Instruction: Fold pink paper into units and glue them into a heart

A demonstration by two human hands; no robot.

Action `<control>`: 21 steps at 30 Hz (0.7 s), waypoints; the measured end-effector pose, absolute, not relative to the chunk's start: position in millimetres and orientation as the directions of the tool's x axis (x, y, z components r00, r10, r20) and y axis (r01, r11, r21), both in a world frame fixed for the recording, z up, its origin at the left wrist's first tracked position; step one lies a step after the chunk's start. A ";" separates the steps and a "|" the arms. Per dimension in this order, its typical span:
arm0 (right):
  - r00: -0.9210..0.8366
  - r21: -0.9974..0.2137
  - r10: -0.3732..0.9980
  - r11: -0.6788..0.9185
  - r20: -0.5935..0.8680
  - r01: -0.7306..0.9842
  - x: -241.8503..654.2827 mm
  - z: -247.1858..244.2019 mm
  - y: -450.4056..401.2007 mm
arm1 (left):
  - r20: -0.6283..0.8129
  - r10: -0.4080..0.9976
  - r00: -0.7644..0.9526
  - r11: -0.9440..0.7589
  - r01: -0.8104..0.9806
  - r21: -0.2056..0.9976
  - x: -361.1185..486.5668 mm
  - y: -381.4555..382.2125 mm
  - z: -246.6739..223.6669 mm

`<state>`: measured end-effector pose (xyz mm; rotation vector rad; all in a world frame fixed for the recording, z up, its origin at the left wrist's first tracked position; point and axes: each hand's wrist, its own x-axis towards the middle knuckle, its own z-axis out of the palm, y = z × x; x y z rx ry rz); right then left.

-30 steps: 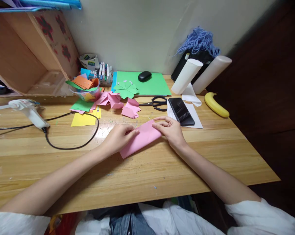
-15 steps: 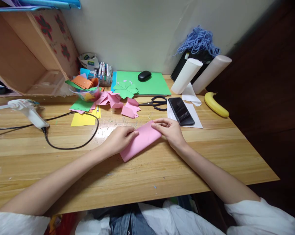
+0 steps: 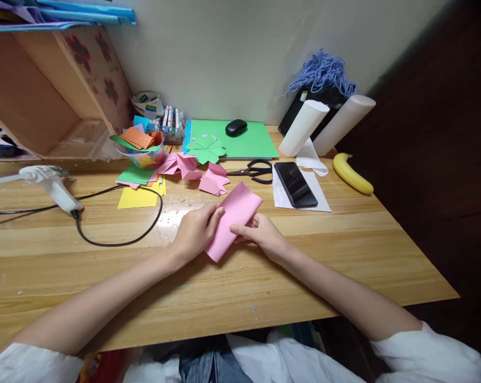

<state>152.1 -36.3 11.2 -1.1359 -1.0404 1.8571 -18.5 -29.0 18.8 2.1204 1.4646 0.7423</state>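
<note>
A folded sheet of pink paper (image 3: 238,208) is held tilted between my two hands over the desk, its long side slanting up to the right. My left hand (image 3: 196,229) grips its left edge, thumb on top and fingers underneath. From the right, my right hand (image 3: 262,234) pinches the other long edge, with the thumb on the upper face and the fingers partly hidden beneath. Just beyond the sheet lie a folded pink paper piece (image 3: 214,180), another crumpled-looking pink piece (image 3: 181,166) and black-handled scissors (image 3: 254,171).
On the wooden desk (image 3: 304,276), a black phone (image 3: 295,184) rests on white paper, with a banana (image 3: 352,173) to its right. Green paper (image 3: 252,141) under a black mouse (image 3: 236,127) lies at the back. A glue gun (image 3: 51,189) and its cable occupy the left.
The pink paper has turned more upright, its far end swinging away from me. My right hand has moved from the top corner down to the right long edge; my left keeps its hold.
</note>
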 end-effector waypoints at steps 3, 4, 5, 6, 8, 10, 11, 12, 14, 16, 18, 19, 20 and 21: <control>-0.291 -0.922 0.901 -0.368 -0.322 -0.120 146.5 9.7 -39.5 | 0.179 0.950 0.254 -0.308 0.689 0.656 -15.4 -32.5 16.2; -0.270 -0.928 0.911 -0.352 -0.310 -0.123 146.0 9.1 -39.1 | 0.180 0.954 0.240 -0.297 0.682 0.668 -14.7 -33.0 15.8; -0.258 -0.930 0.918 -0.343 -0.301 -0.133 145.9 8.5 -38.4 | 0.181 0.957 0.225 -0.287 0.673 0.682 -14.2 -33.4 15.4; -0.251 -0.929 0.922 -0.339 -0.296 -0.147 146.2 7.9 -37.4 | 0.181 0.960 0.211 -0.277 0.662 0.697 -13.8 -33.5 15.1; -0.254 -0.925 0.922 -0.340 -0.292 -0.170 147.2 7.1 -35.8 | 0.179 0.965 0.194 -0.262 0.637 0.725 -13.4 -33.4 14.6; -0.254 -0.930 0.923 -0.333 -0.288 -0.156 148.6 7.2 -34.7 | 0.169 0.967 0.190 -0.252 0.615 0.747 -13.1 -33.1 14.2; -0.248 -0.935 0.926 -0.326 -0.284 -0.144 149.5 7.6 -34.2 | 0.165 0.968 0.191 -0.248 0.606 0.756 -13.0 -32.9 14.2; -0.240 -0.940 0.930 -0.316 -0.279 -0.132 150.6 8.2 -33.6 | 0.163 0.968 0.190 -0.246 0.598 0.763 -12.8 -32.7 14.2; -0.239 -0.949 0.934 -0.297 -0.265 -0.107 153.3 9.3 -31.6 | 0.160 0.969 0.186 -0.241 0.584 0.775 -12.8 -32.3 14.3; -0.248 -0.958 0.938 -0.271 -0.240 -0.096 156.9 9.9 -28.4 | 0.156 0.970 0.185 -0.236 0.577 0.782 -13.1 -32.0 14.3; -0.226 -0.968 0.952 -0.232 -0.206 -0.096 160.9 9.9 -24.4 | 0.149 0.972 0.184 -0.229 0.576 0.785 -13.9 -31.8 14.0; -0.206 -0.972 0.960 -0.213 -0.190 -0.100 162.9 9.9 -22.4 | 0.145 0.972 0.184 -0.226 0.575 0.786 -14.3 -31.7 13.7; -0.184 -0.975 0.967 -0.198 -0.177 -0.104 164.9 9.9 -20.5 | 0.141 0.973 0.183 -0.222 0.575 0.787 -14.6 -31.6 13.4; -0.168 -0.977 0.971 -0.188 -0.169 -0.103 166.8 10.0 -18.8 | 0.135 0.974 0.183 -0.217 0.575 0.789 -14.9 -31.5 13.1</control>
